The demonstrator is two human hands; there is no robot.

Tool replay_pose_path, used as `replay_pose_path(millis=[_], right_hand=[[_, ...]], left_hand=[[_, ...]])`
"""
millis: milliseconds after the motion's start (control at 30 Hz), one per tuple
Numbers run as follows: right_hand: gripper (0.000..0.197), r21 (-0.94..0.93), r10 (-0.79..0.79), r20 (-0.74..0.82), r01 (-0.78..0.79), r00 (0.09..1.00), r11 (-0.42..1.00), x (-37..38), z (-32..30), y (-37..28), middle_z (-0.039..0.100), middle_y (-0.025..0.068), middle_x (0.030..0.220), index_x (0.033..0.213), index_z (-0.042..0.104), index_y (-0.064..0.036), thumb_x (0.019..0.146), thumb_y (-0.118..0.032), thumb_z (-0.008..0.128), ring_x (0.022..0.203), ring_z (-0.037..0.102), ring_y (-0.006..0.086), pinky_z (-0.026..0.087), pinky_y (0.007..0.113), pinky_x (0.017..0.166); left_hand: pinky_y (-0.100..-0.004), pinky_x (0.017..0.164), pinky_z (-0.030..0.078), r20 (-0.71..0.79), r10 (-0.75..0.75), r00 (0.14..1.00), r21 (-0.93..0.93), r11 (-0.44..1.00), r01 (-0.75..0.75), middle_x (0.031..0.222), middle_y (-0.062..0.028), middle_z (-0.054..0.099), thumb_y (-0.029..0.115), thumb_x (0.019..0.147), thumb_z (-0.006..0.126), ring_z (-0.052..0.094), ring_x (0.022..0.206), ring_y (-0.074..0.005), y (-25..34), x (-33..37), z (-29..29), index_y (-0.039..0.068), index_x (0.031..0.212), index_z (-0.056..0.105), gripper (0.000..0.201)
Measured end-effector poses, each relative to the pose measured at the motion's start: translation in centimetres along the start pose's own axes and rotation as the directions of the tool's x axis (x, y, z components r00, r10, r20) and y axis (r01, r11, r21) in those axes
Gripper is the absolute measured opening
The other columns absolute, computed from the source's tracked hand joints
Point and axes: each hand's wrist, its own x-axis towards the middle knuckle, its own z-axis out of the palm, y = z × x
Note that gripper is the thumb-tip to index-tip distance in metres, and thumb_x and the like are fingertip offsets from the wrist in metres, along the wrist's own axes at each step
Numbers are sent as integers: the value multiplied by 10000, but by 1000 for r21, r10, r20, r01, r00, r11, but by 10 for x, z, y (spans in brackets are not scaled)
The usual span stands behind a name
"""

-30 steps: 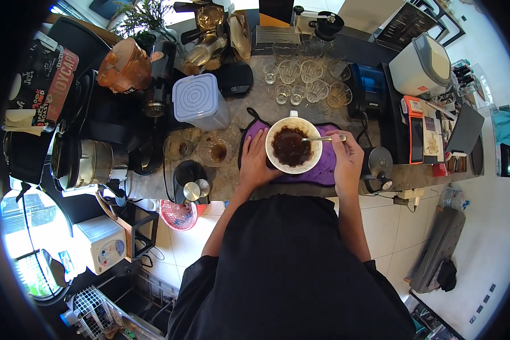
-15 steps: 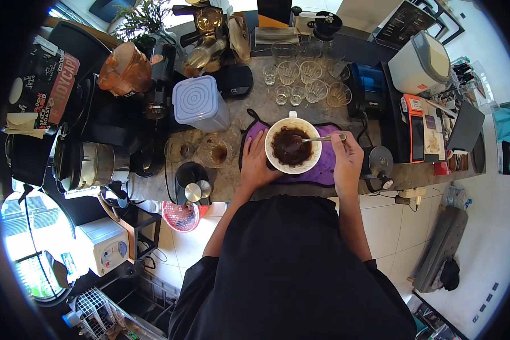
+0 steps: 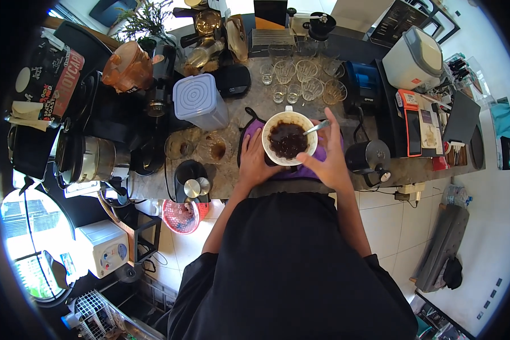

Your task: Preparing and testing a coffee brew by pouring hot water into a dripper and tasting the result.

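Note:
A white cup (image 3: 264,144) with dark brown, wet-looking coffee (image 3: 288,141) in it stands on a purple cloth (image 3: 251,126) at the counter's edge, its handle pointing away from me. A metal spoon (image 3: 317,128) leans in the cup, its handle over the right rim. My left hand (image 3: 256,161) lies on the cloth against the cup's left side, fingers stretched out; its thumb is partly hidden by the cup. My right hand (image 3: 330,161) is spread at the cup's right side, thumb by the near rim and fingers raised beside the spoon, not gripping it.
Several clear glasses (image 3: 312,89) stand beyond the cup. Left of the cloth are a lidded plastic container (image 3: 196,96), a glass vessel with brown residue (image 3: 216,148) and a black scale (image 3: 234,80). A dark cylindrical device (image 3: 368,158) stands right of my hand.
My right hand has let go of the spoon and opened beside the cup. The spoon now rests tilted against the rim. My left hand stays by the cup.

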Motion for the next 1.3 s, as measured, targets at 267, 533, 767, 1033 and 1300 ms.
replay_pose_path(millis=[267, 533, 767, 1033, 1300], right_hand=[[1454, -43, -104, 104, 109, 989, 993, -2, 15, 8, 466, 192, 1408, 1554, -195, -156, 629, -67, 923, 1304, 503, 291, 379, 419, 1113], [1431, 191, -139, 161, 108, 977, 976, 6, 13, 22, 414, 212, 1458, 1562, -170, -211, 620, 50, 876, 1338, 469, 287, 399, 412, 1118], [1447, 235, -167, 197, 118, 966, 965, 12, 15, 21, 392, 215, 1464, 1561, -178, -208, 614, 61, 883, 1335, 476, 298, 406, 425, 1117], [1441, 250, -129, 190, 79, 973, 965, 11, 13, 17, 400, 203, 1446, 1565, -155, -253, 609, 109, 860, 1322, 490, 305, 440, 449, 1103], [1432, 256, -122, 185, 72, 975, 964, 10, 14, 17, 395, 199, 1444, 1568, -143, -250, 613, 92, 868, 1317, 493, 303, 432, 451, 1107]], left_hand=[[-494, 1201, 201, -76, -32, 997, -37, 999, 30, 1481, -237, 431, 522, 640, 861, 340, 1435, -374, 7, -22, -4, -13, 1452, 388, 1082], [-492, 1177, 278, -196, -47, 980, -109, 994, 26, 1476, -246, 440, 309, 771, 810, 375, 1408, -399, 7, -56, -6, -22, 1392, 471, 781], [-462, 1045, 435, -325, -207, 923, -268, 956, 120, 1247, -198, 638, 168, 829, 740, 571, 1210, -379, 9, -82, -9, 6, 1115, 674, 335], [-424, 896, 490, -487, -328, 810, -310, 931, 191, 1025, -151, 701, 97, 846, 711, 644, 1002, -346, 6, -103, -12, 26, 999, 693, 169], [-422, 872, 475, -556, -359, 749, -310, 926, 214, 965, -150, 684, 77, 850, 685, 626, 951, -347, 1, -107, -7, 20, 926, 686, 95]])
